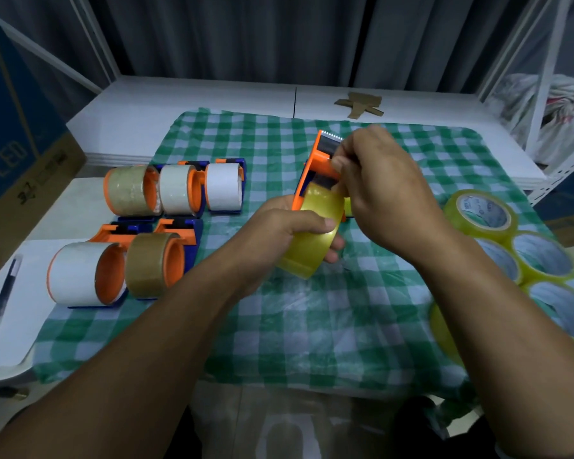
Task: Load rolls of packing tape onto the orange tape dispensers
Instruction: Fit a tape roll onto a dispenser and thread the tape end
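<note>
Two bare forearms (153,352) fill the foreground. A dark curtain (246,34) backs a white table (179,104) spread with a green checked cloth (312,326). Above it the left hand (279,233) clasps a yellow tape roll (312,240), seemingly seated on an orange dispenser (316,160); the right hand (385,193) pinches that dispenser's roller. Five loaded dispensers (166,190) stand left, spare rolls (540,256) right.

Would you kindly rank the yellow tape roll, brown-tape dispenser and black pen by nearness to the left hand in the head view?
1. yellow tape roll, gripped by the left hand
2. brown-tape dispenser, leftward
3. black pen, far left
</note>
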`<action>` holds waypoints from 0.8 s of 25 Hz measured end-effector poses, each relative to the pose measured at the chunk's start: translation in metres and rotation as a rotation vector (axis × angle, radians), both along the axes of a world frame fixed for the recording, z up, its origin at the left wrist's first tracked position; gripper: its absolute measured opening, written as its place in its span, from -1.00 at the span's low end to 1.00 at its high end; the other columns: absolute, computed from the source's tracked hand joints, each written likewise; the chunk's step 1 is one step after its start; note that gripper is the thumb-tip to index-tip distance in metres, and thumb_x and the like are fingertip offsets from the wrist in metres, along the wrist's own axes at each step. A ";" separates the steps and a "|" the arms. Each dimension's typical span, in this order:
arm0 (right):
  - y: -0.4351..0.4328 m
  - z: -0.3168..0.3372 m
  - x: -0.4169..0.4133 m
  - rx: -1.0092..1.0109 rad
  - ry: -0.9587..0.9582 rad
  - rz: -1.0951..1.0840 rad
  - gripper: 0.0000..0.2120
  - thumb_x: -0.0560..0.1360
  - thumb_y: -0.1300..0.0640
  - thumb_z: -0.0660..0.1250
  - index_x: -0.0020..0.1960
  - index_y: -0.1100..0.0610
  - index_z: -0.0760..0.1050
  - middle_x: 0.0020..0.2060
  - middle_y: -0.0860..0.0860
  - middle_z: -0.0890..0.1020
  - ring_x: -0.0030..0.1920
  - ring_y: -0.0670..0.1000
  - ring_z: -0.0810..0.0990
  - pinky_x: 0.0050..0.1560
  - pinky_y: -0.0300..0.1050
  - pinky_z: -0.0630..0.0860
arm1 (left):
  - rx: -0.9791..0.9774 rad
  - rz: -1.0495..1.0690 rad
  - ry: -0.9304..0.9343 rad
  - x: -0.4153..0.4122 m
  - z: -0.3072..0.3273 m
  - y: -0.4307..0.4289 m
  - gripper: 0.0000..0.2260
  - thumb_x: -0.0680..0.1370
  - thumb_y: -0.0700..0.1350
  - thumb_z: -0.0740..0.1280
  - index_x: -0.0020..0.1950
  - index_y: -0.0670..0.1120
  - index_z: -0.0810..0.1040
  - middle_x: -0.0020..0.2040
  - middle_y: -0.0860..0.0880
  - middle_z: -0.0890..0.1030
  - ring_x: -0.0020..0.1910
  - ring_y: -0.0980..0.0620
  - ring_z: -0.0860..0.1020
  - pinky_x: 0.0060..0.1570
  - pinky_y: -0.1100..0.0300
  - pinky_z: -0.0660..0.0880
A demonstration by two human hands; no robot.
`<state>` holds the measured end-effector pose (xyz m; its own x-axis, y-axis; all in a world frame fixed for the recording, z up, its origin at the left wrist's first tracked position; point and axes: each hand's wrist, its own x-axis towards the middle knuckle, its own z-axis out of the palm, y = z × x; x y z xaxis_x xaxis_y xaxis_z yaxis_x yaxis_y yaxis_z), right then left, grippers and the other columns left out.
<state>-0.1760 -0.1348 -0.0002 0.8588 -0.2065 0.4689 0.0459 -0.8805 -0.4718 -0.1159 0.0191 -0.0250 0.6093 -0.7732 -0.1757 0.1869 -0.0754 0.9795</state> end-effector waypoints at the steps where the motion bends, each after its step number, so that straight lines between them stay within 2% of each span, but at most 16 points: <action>1: -0.001 0.001 0.000 0.033 -0.007 0.001 -0.89 0.67 0.14 0.18 -0.04 0.09 0.38 -0.01 0.01 0.44 -0.15 0.10 0.58 -0.14 0.08 0.48 | 0.004 -0.011 0.010 0.000 0.000 0.001 -0.86 0.55 -0.28 0.31 0.07 -0.17 0.60 -0.19 -0.14 0.71 -0.27 -0.06 0.67 -0.30 0.19 0.58; 3: -0.003 0.003 0.001 0.056 0.025 -0.023 -0.90 0.66 0.15 0.19 -0.05 0.09 0.37 0.02 0.03 0.44 -0.14 0.11 0.59 -0.09 0.11 0.53 | 0.019 -0.025 0.021 0.000 0.001 0.003 -0.83 0.53 -0.32 0.30 0.08 -0.18 0.60 -0.19 -0.14 0.71 -0.27 -0.06 0.67 -0.30 0.19 0.59; 6: -0.005 0.007 0.003 0.069 0.067 -0.056 -0.91 0.66 0.13 0.19 -0.03 0.09 0.38 -0.11 0.09 0.58 -0.14 0.14 0.58 -0.06 0.17 0.54 | 0.021 -0.052 0.045 -0.001 -0.001 0.005 -0.77 0.42 -0.35 0.37 0.06 -0.18 0.60 -0.19 -0.15 0.71 -0.27 -0.06 0.68 -0.29 0.19 0.59; 8: -0.005 0.010 0.002 0.063 0.076 -0.066 -0.87 0.68 0.07 0.15 0.00 0.10 0.39 -0.15 0.05 0.59 -0.14 0.14 0.58 -0.08 0.16 0.53 | -0.005 -0.057 0.059 -0.002 -0.001 0.004 -0.77 0.38 -0.24 0.38 0.03 -0.18 0.61 -0.19 -0.16 0.71 -0.26 -0.07 0.68 -0.24 0.16 0.61; 11: -0.006 0.010 0.001 -0.006 0.056 -0.114 -0.85 0.68 0.05 0.17 0.04 0.11 0.43 0.02 -0.03 0.43 -0.04 0.10 0.50 -0.07 0.02 0.41 | 0.022 -0.013 0.021 -0.005 0.000 0.003 -0.68 0.46 0.08 0.46 0.03 -0.15 0.63 -0.18 -0.18 0.72 -0.26 -0.08 0.69 -0.21 0.12 0.62; 13: -0.010 0.010 0.001 -0.022 0.014 -0.121 -0.86 0.66 0.09 0.21 0.04 0.15 0.47 0.08 0.00 0.39 0.08 0.09 0.47 -0.01 -0.07 0.34 | 0.066 0.018 -0.027 -0.004 0.001 0.001 -0.64 0.52 0.16 0.36 0.02 -0.13 0.64 -0.18 -0.19 0.72 -0.26 -0.09 0.70 -0.23 0.13 0.60; 15: -0.014 0.009 0.003 0.014 0.033 -0.107 -0.87 0.66 0.11 0.22 0.01 0.15 0.47 0.11 0.05 0.46 0.16 0.10 0.46 0.01 -0.15 0.29 | 0.064 0.027 -0.017 -0.004 0.000 0.001 -0.70 0.60 0.09 0.30 0.03 -0.14 0.64 -0.17 -0.21 0.72 -0.24 -0.11 0.71 -0.22 0.12 0.61; 18: -0.013 0.010 0.006 0.109 0.109 -0.075 -0.84 0.68 0.07 0.19 0.01 0.14 0.44 -0.02 0.08 0.56 -0.02 0.07 0.51 -0.21 -0.15 0.27 | 0.049 0.022 0.047 -0.004 -0.004 -0.001 -0.75 0.64 -0.02 0.29 0.11 -0.18 0.63 -0.10 -0.23 0.73 -0.13 -0.14 0.73 -0.15 0.10 0.65; 20: -0.012 0.009 0.006 0.103 0.118 -0.057 -0.83 0.68 0.08 0.18 0.02 0.16 0.44 -0.06 0.08 0.57 -0.07 0.06 0.50 -0.24 -0.10 0.25 | 0.047 0.018 0.079 -0.003 -0.005 -0.002 -0.76 0.63 -0.08 0.29 0.15 -0.20 0.63 -0.03 -0.24 0.73 -0.05 -0.16 0.73 -0.08 0.06 0.66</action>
<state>-0.1697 -0.1464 0.0091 0.8923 -0.2981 0.3390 -0.0638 -0.8266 -0.5591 -0.1185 0.0174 -0.0302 0.6058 -0.7520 -0.2598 0.2656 -0.1166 0.9570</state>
